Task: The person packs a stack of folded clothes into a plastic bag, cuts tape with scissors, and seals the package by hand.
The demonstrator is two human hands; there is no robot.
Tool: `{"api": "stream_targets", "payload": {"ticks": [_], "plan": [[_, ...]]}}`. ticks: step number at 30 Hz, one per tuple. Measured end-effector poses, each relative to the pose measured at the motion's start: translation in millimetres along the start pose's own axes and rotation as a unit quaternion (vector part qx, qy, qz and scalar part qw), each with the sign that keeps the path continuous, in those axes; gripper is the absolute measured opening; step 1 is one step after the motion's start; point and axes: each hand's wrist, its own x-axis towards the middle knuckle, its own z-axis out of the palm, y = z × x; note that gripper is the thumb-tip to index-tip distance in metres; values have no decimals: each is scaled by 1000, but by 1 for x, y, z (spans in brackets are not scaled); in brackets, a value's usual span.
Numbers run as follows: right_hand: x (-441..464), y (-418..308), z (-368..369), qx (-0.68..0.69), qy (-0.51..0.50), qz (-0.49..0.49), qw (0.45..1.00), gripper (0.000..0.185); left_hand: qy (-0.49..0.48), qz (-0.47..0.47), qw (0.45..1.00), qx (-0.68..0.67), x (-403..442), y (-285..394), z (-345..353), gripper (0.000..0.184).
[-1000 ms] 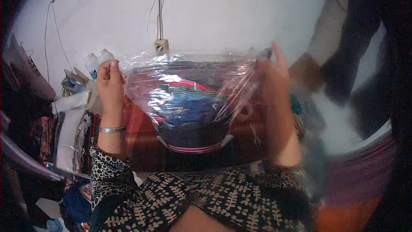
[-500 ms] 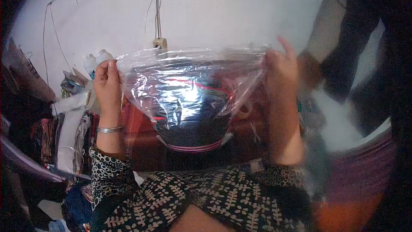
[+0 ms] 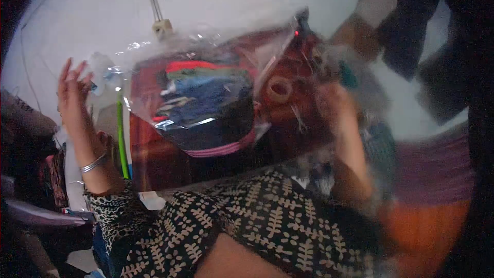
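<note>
A clear plastic bag with a stack of folded dark clothes inside is over the dark red tabletop. Blue, red and black layers and pink stripes show through the plastic. To the left of the bag, my left hand is raised with its fingers spread, holding nothing. My right hand is at the right side of the tabletop, smeared by motion, so its fingers cannot be made out. A roll of tape lies between the bag and my right hand.
A power socket with cords is at the white wall behind. A bright green strip stands near my left wrist. Folded textiles are stacked at the left. Purple fabric and an orange surface are at the right.
Both hands were up at the bag's top corners, stretching it. My left hand has let go and opened; my right hand has dropped lower. The bag sits lower, and the view has turned.
</note>
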Motion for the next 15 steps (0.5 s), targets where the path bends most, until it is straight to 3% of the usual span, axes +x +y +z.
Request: {"api": "stream_targets", "payload": {"ticks": [1, 3, 4, 6, 8, 10, 12, 13, 15], "plan": [[-15, 8, -8, -30, 3, 101, 994, 22, 23, 26, 999, 33, 1, 4, 1, 41], [-23, 80, -48, -94, -100, 138, 981, 25, 35, 75, 994, 69, 1, 9, -3, 42], [-35, 93, -55, -97, -93, 149, 980, 25, 24, 98, 992, 70, 2, 11, -6, 43], [-68, 120, -62, -64, -75, 318, 943, 29, 49, 101, 992, 53, 0, 16, -6, 40], [-104, 171, -76, -62, -62, 307, 948, 30, 38, 145, 988, 48, 6, 17, -6, 39], [-124, 183, -84, -59, -49, 291, 954, 32, 27, 130, 991, 8, 6, 17, -9, 39], [-134, 169, -75, 43, 99, 476, 873, 34, -11, 181, 983, 34, 7, 18, -8, 39], [-139, 159, -74, 50, 121, 475, 870, 33, 4, 172, 981, 88, 6, 21, -5, 39], [-142, 159, -73, 43, 140, 468, 871, 32, 10, 166, 984, 63, 6, 21, -5, 38]]}}
